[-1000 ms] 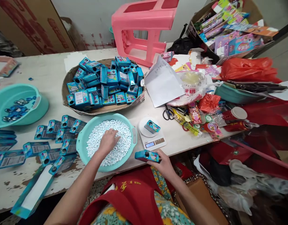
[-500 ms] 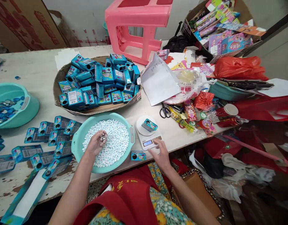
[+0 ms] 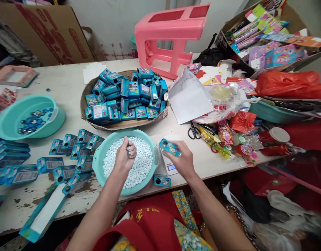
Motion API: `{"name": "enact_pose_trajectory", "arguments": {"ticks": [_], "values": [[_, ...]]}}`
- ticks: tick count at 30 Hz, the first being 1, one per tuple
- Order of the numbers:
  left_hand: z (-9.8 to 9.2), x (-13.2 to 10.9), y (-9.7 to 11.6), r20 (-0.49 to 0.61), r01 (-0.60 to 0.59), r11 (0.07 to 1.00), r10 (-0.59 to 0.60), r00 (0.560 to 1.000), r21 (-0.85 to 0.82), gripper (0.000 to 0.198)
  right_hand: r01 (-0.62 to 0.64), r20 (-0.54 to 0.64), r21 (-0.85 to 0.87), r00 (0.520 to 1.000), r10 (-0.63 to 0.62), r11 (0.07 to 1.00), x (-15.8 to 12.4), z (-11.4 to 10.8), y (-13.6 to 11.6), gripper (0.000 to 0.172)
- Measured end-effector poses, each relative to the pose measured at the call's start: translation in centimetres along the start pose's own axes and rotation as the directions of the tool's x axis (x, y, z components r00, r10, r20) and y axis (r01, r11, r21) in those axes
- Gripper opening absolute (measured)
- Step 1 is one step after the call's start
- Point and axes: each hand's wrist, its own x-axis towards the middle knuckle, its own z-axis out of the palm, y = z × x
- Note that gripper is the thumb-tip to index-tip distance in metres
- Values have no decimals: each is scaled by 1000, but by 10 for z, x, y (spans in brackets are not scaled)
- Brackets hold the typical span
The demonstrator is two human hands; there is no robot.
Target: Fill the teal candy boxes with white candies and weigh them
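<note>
My left hand (image 3: pixel 125 156) is closed on a few white tablets above the teal basin (image 3: pixel 100 153) heaped with white tablets (image 3: pixel 142 164). My right hand (image 3: pixel 181 158) grips a small blue box (image 3: pixel 170 147) lifted just over the white digital scale (image 3: pixel 170 166). Another small blue box (image 3: pixel 162 180) stands on the table edge in front of the basin. A round cardboard tray (image 3: pixel 125 123) behind the basin is piled with several filled blue boxes (image 3: pixel 127 92).
Flat blue boxes (image 3: pixel 71 153) lie in rows at the left, beside a teal basin of dark caps (image 3: pixel 29 116). A pink stool (image 3: pixel 170 38) stands at the back. Scissors (image 3: pixel 193 131), paper, bags and colourful packets crowd the right side.
My right hand set a blue box down at the table edge, reached to the scale and picked up the box from it. My left hand scooped tablets out of the basin.
</note>
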Motion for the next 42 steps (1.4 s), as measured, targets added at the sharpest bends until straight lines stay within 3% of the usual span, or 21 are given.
{"name": "enact_pose_trajectory", "arguments": {"ticks": [3,5,10,15,17,19,21,24,26,28,30,32,33,34,35,36,37,38,40,42], "values": [[32,-22,5,15,-307,951,307,952,30,39,115,173,-47,979,-106,992,-3,20,-37,28],[40,-25,2,4,-434,890,438,899,141,42,153,225,-71,965,-133,986,-4,40,-49,27],[25,-15,-4,-47,-476,778,539,841,410,44,203,264,-124,950,-165,971,-3,75,-55,25],[11,-16,4,-55,-468,807,519,853,360,37,181,282,-115,949,-142,977,-1,84,-61,27],[2,-18,12,-32,-492,789,540,841,369,33,177,284,-87,948,-146,980,0,85,-62,27],[-10,-22,23,73,-540,708,574,815,455,25,181,283,-51,946,-160,982,1,85,-61,27],[-24,-27,34,300,-571,548,508,808,611,25,197,283,-28,942,-182,980,0,85,-59,27],[-40,-37,43,597,-623,230,179,782,748,51,224,277,11,936,-218,975,-3,86,-60,32],[-44,-42,44,659,-662,95,59,750,744,54,200,287,91,933,-218,976,-6,89,-62,39],[-49,-45,50,663,-665,16,54,746,747,45,169,304,196,926,-224,966,-10,90,-63,50],[-59,-45,67,597,-598,-48,167,785,800,36,170,282,264,928,-244,949,-16,85,-57,59],[-77,-37,99,445,-449,-92,411,796,889,32,154,222,252,952,-212,955,-24,73,-39,60],[-88,-31,120,340,-349,-97,560,755,932,35,117,185,224,969,-160,968,-29,66,-26,57],[-100,-22,142,240,-245,-93,694,678,965,40,55,154,179,984,-83,982,-35,57,-10,52],[-112,-10,165,157,-152,-85,805,572,985,48,2,135,132,991,-20,991,-42,49,6,46],[-124,5,186,112,-79,-84,874,472,993,55,-48,114,90,993,38,995,-51,40,22,42],[-136,22,204,76,-9,-79,913,401,997,59,-100,100,55,990,95,993,-61,31,37,38],[-147,41,219,40,56,-65,929,368,996,61,-147,93,32,985,144,989,-73,23,49,36],[-169,85,235,-18,99,-27,903,430,995,59,-224,102,-1,969,223,974,-96,9,66,35],[-192,127,238,-150,272,6,845,513,962,53,-278,121,-36,952,280,960,-117,1,71,36]]}}
